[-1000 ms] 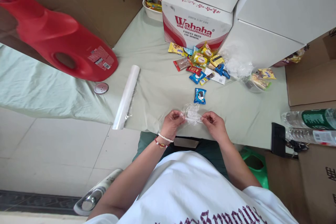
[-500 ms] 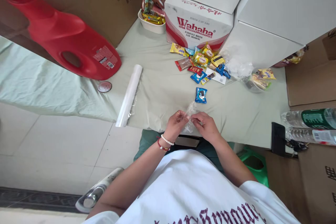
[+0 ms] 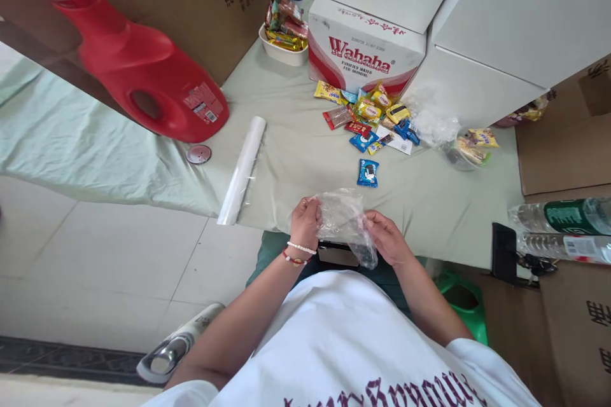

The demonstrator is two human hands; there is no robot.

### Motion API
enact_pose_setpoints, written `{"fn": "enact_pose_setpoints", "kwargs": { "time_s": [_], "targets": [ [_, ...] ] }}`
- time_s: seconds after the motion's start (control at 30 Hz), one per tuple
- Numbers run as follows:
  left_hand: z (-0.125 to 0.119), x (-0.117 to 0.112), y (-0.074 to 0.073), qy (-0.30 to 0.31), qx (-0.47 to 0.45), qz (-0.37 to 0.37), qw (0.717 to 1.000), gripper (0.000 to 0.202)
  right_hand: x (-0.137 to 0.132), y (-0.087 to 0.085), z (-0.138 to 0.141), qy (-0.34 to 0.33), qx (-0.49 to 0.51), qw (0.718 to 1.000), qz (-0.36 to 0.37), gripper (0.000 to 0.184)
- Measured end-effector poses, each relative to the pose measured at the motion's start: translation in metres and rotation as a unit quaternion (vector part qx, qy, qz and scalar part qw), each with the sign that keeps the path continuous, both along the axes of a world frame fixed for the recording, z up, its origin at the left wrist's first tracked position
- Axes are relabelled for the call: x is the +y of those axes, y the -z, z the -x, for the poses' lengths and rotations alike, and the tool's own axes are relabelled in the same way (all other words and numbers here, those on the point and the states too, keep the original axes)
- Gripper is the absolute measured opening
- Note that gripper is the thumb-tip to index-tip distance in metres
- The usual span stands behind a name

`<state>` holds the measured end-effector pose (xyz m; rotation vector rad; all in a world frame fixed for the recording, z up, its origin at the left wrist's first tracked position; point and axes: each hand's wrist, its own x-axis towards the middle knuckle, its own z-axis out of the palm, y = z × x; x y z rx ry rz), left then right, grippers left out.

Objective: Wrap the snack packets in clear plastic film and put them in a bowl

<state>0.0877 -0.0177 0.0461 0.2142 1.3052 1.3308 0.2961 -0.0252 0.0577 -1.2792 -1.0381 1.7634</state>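
A clear plastic bag [image 3: 341, 213] is stretched between my two hands over the table's front edge. My left hand [image 3: 306, 219] is closed on its left side. On the opposite side, my right hand [image 3: 384, 235] pinches the film, and a loose part of the bag hangs below the edge. Just beyond the bag lies a blue wrapped snack [image 3: 367, 173]. Farther back is a pile of wrapped snacks [image 3: 370, 111] in yellow, red and blue. The roll of clear plastic [image 3: 242, 170] rests to the left of my hands.
A red jug [image 3: 157, 82] and a round disc [image 3: 198, 154] are at the left. Behind the pile stand a Wahaha carton [image 3: 363, 48] and a snack tub [image 3: 284, 51]. Crumpled clear plastic [image 3: 434, 121] lies right of the pile, with bottles [image 3: 563, 216] and a phone [image 3: 504, 253] farther right.
My hands have moved apart, and the bunched plastic bag between them is now spread out wide. The view has shifted slightly.
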Motion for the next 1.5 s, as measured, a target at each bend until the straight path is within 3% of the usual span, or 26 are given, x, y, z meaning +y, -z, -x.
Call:
{"fn": "enact_pose_setpoints", "kwargs": {
  "time_s": [0.07,0.17,0.3,0.33,0.43,0.53,0.6,0.73,0.83,0.9,1.0,1.17,1.23,1.33,1.43,1.5],
  "targets": [
    [-0.001,-0.003,-0.003,0.03,-0.005,-0.019,0.999,0.049,0.001,-0.003,-0.006,-0.021,0.036,0.999,-0.022,0.048],
    [-0.004,-0.009,-0.01,0.109,0.002,-0.067,0.992,0.062,0.012,-0.006,-0.011,0.003,0.074,0.997,-0.014,0.045],
    [-0.004,-0.016,-0.016,0.235,0.0,-0.113,0.966,0.071,0.027,-0.005,-0.004,-0.051,0.094,0.994,0.011,0.076],
    [-0.003,-0.017,-0.017,0.247,-0.001,-0.116,0.962,0.073,0.03,-0.003,-0.001,-0.069,0.085,0.994,0.015,0.074],
    [0.004,-0.018,-0.015,0.207,-0.001,-0.122,0.971,0.08,0.036,0.004,0.005,-0.052,0.047,0.997,0.02,0.05],
    [0.011,-0.015,-0.008,0.131,0.006,-0.116,0.984,0.082,0.038,0.012,0.004,0.032,0.054,0.998,0.028,0.042],
    [0.017,-0.013,0.0,0.113,0.042,-0.103,0.987,0.073,0.038,0.014,0.002,0.06,0.068,0.996,0.027,0.037],
    [0.026,-0.007,0.012,0.142,0.151,-0.078,0.975,0.071,0.035,0.009,-0.001,0.049,0.096,0.994,0.01,0.032],
    [0.028,0.001,0.01,0.193,0.11,-0.051,0.974,0.068,0.035,0.002,0.001,0.021,0.109,0.993,0.031,0.027],
    [0.025,0.007,0.006,0.217,0.082,-0.026,0.972,0.053,0.035,-0.002,0.004,-0.004,0.1,0.994,0.033,0.026],
    [0.015,0.019,0.004,0.211,0.104,-0.011,0.972,0.028,0.037,-0.003,0.006,-0.007,0.09,0.996,0.024,0.03],
    [0.009,0.029,0.015,0.079,0.15,-0.037,0.985,0.04,0.048,0.007,-0.004,0.167,0.046,0.985,0.011,0.044],
    [0.01,0.029,0.021,0.025,0.185,-0.046,0.981,0.048,0.05,0.013,-0.009,0.195,0.001,0.981,0.022,0.049],
    [0.01,0.027,0.027,0.021,0.234,-0.046,0.971,0.053,0.052,0.021,-0.008,0.16,-0.042,0.985,0.041,0.058],
    [0.012,0.031,0.032,0.025,0.267,-0.03,0.963,0.052,0.054,0.027,-0.001,0.11,-0.102,0.989,0.003,0.069],
    [0.017,0.038,0.034,0.013,0.291,-0.005,0.957,0.047,0.057,0.031,0.003,0.111,-0.156,0.981,-0.03,0.061]
  ]
}}
